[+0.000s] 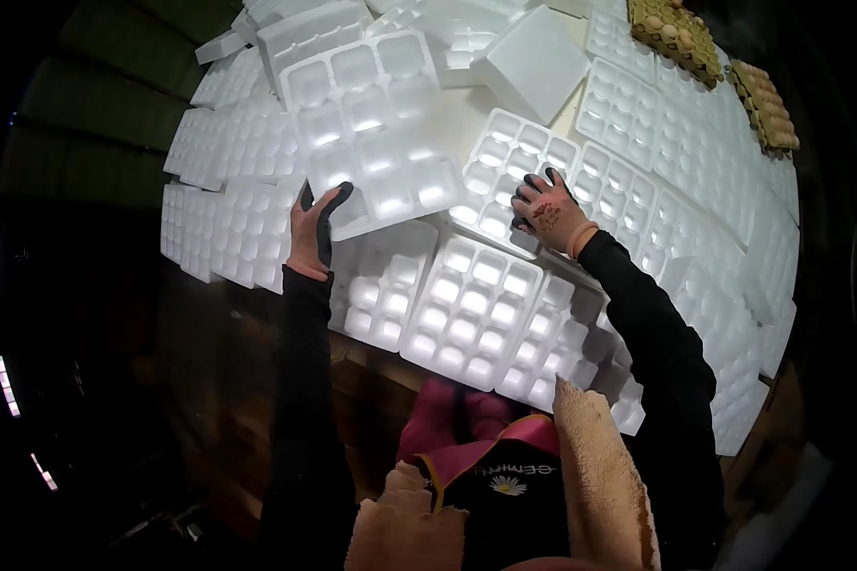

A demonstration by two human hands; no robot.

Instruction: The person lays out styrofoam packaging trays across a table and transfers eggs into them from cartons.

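My left hand (316, 226), in a pinkish glove with dark fingertips, grips the near left corner of a white foam tray (369, 122) with square pockets. This tray is tilted above the others and its near part is slightly blurred. My right hand (550, 211), gloved alike, has its bent fingers on the right side of a second white foam tray (493, 183), which lies at a slant. The hand covers some of that tray's pockets, and part of its grip is hidden.
More pocketed foam trays (473, 306) cover the table's near side, left and right. Foam pieces, among them a smooth block (531, 65), are piled at the back. Cartons of eggs (676, 38) stand at the far right. The table edge runs before my apron (505, 490).
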